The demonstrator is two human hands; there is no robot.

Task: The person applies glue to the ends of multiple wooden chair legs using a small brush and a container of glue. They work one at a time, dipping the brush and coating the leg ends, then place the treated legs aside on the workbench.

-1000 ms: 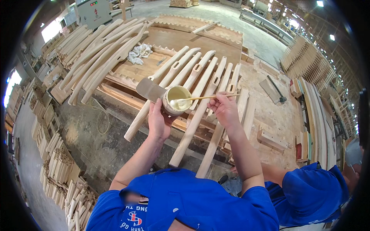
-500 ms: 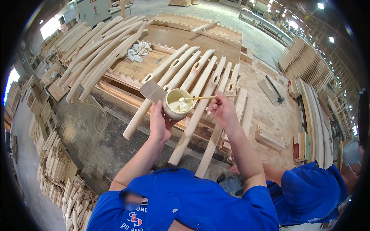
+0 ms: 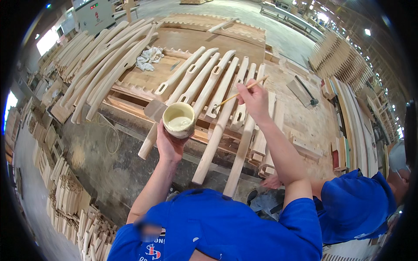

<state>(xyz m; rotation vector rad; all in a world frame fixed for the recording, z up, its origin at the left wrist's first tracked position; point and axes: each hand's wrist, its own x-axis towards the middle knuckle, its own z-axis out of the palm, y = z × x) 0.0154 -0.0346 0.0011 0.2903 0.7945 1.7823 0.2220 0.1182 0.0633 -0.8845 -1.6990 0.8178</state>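
My left hand (image 3: 169,147) is wrapped round a pot (image 3: 182,130) of thick cream-coloured paste, tilted slightly toward me. A flat grey-brown plate (image 3: 153,110) sticks out behind the pot; whether the same hand grips it is hidden. My right hand (image 3: 254,101) pinches a thin wooden stick (image 3: 244,91) like a small brush handle. Its dark lower tip is at the slotted end of a pale wooden rail (image 3: 223,90). Several such rails lie side by side across the bench, some with oval slots, among them a slotted rail (image 3: 211,78) farther left.
Curved wooden parts (image 3: 111,65) are piled at the left, near a white rag (image 3: 149,58). A black-handled hammer (image 3: 307,91) lies on the bench's right side. A co-worker in a blue shirt (image 3: 355,209) is close on my right. Stacked wood (image 3: 342,56) stands beyond.
The stick has left the pot, and its tip has come down at a rail's slotted end. My left hand has drawn the pot and the flat plate leftward.
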